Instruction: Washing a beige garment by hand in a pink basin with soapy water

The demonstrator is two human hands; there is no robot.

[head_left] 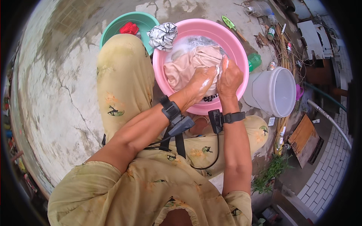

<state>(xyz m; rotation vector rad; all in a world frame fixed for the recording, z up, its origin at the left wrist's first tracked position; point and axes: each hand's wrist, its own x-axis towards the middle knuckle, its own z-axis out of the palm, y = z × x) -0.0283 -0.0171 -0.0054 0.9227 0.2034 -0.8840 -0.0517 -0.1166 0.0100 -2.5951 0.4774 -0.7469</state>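
A pink basin (235, 42) of soapy water stands in front of me, with a wet pale pink cloth (192, 62) bunched inside it. My left hand (203, 81) closes on the cloth near the middle of the basin. Right beside it, my right hand (230, 77) grips the cloth too, its fingers curled and flecked with suds. The two hands are almost touching. White foam (184, 44) floats along the far side. Part of a black-and-white patterned item (209, 98) shows below my hands. A white cloth with dark lines (163, 36) hangs over the basin's far left rim.
Behind my left knee sits a green basin (149, 25) with a red cloth (129, 28) in it. A green brush (229, 22) lies beyond the pink basin. To the right are a white bucket (260, 88), a green plastic bottle (254, 61), sticks and a wooden board (303, 137).
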